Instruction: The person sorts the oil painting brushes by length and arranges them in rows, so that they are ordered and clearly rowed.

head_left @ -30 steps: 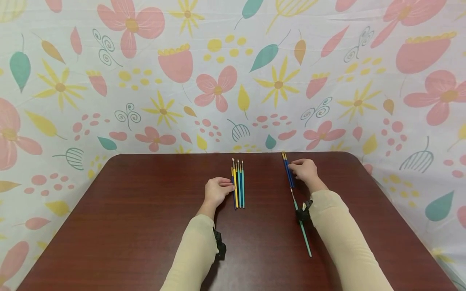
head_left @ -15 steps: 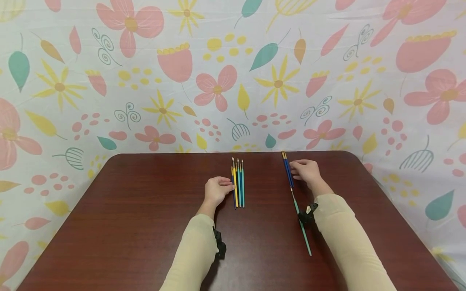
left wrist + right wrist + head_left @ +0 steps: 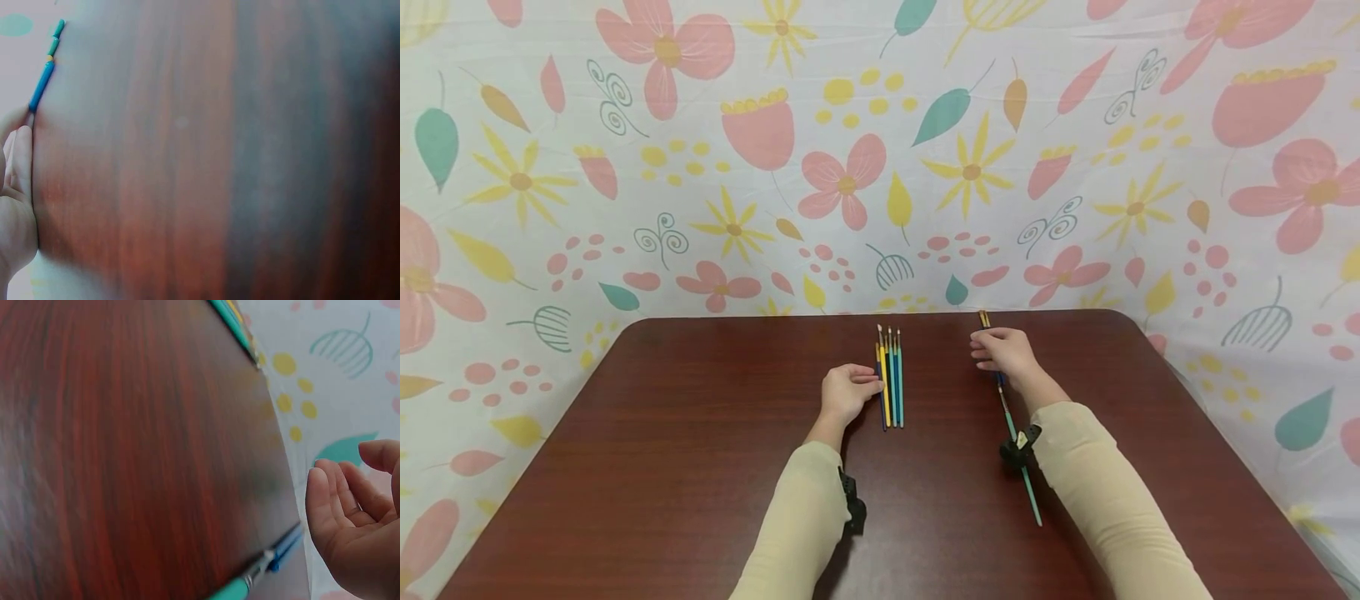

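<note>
Several paintbrushes lie side by side near the table's middle, bristles toward the back. At the row's left edge, my left hand [image 3: 847, 394] touches a dark blue paintbrush [image 3: 882, 410] with its fingertips; beside that is a yellow paintbrush [image 3: 887, 396], then teal and blue ones [image 3: 901, 392]. To the right, my right hand [image 3: 1006, 353] hovers over two blue paintbrushes [image 3: 999, 377] and partly hides them. Nothing is between its loosely bent fingers [image 3: 320, 494] in the right wrist view. Below, a teal paintbrush [image 3: 1032, 493] lies under the right wrist, its bristles toward the blue pair.
The dark reddish wooden table [image 3: 700, 467] has rounded back corners. Right behind its far edge hangs a floral cloth [image 3: 850, 108]. Each wrist carries a small black device [image 3: 854, 504].
My right hand first drew slightly right, away from the two blue paintbrushes, then moved left over them. The left hand has stayed at the row, and the paintbrushes lie as before.
</note>
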Tool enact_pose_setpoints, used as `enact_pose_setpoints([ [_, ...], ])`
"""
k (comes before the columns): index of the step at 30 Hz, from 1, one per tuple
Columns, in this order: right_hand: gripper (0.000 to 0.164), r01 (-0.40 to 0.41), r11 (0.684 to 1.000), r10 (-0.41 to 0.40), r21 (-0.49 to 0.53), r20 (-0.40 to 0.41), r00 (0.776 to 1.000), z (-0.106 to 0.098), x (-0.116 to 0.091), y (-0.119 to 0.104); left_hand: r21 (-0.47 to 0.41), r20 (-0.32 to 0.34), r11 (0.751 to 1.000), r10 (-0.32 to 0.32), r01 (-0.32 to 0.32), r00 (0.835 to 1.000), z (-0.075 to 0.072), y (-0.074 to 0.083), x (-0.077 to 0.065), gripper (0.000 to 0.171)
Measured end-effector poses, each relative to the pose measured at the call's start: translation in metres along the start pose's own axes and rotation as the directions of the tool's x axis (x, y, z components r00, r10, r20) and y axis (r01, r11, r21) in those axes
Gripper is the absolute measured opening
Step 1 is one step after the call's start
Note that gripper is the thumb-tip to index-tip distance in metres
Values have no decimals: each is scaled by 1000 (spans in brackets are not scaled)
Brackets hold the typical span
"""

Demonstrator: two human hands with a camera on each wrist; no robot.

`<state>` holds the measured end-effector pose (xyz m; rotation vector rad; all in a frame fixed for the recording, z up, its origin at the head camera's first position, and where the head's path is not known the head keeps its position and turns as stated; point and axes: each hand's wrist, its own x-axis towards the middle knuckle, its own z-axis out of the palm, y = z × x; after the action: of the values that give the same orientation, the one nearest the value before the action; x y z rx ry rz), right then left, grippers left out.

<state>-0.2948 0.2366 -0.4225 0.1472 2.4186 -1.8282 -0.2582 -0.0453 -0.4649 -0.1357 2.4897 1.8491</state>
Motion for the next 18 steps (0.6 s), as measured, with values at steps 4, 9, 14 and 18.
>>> enact_pose_setpoints([
  [4,45,-14,1000,13,27,26,1000,13,-1,-3,3,-7,1000,-1,1,1000,0,-1,0,28],
  [9,43,-46,998,44,37,55,998,31,-2,-3,-1,-11,1000,-5,5,1000,2,-2,2,26],
  [14,44,-64,997,59,47,92,994,47,-5,-3,2,-9,1000,-3,3,1000,1,-2,2,27],
  [18,44,-83,994,75,70,113,991,57,-6,-3,-4,-4,1000,-8,8,1000,1,-1,1,27],
])
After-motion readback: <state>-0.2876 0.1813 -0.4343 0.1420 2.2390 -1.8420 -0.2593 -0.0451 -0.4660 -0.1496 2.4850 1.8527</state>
